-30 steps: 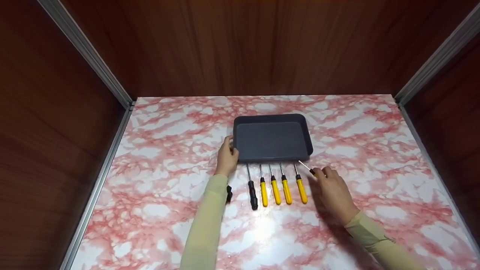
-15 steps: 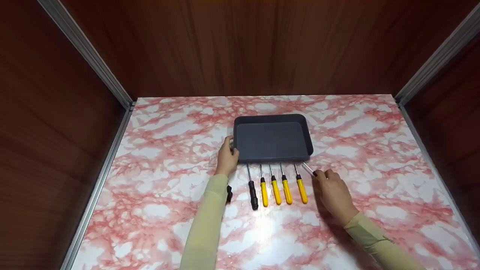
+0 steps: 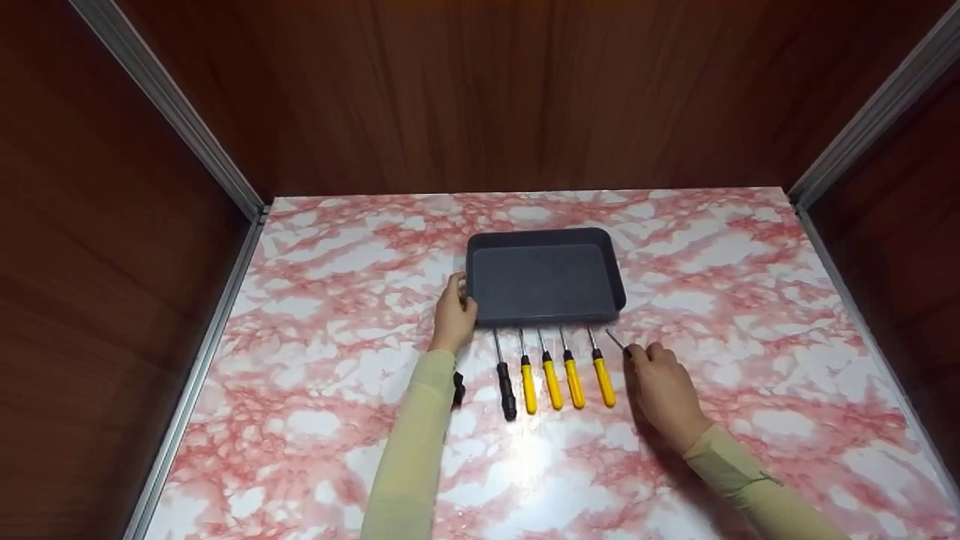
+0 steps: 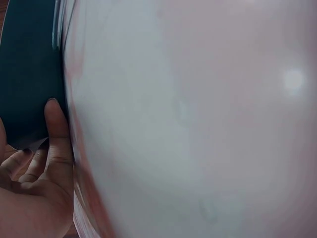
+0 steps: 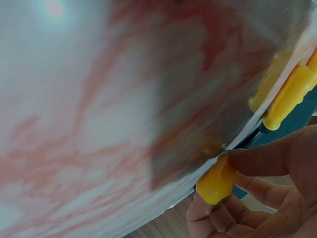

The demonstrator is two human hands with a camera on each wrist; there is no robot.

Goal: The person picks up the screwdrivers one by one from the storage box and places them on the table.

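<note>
My left hand point(image 3: 454, 321) grips the near left corner of a dark grey rectangular tray point(image 3: 544, 281); in the left wrist view its thumb point(image 4: 55, 119) lies on the tray's wall. Right of the row, my right hand point(image 3: 666, 390) pinches a screwdriver point(image 5: 217, 181) by its yellow handle. Its shaft points toward the tray's near right corner, the tip just short of the wall. Most of that handle is hidden by the hand in the head view. Along the tray's near side lie a black-handled screwdriver point(image 3: 506, 390) and several yellow-handled screwdrivers point(image 3: 553, 384), shafts toward the tray.
The table point(image 3: 337, 450) has a red and white marbled top. Brown wood-grain panels point(image 3: 525, 97) with metal edge strips enclose it at the back and both sides. A small black item point(image 3: 458, 390) shows beside the left forearm.
The screwdriver in my right hand has shifted a little right and nearer, its tip drawing away from the tray's edge. My left hand and the tray stay in place.
</note>
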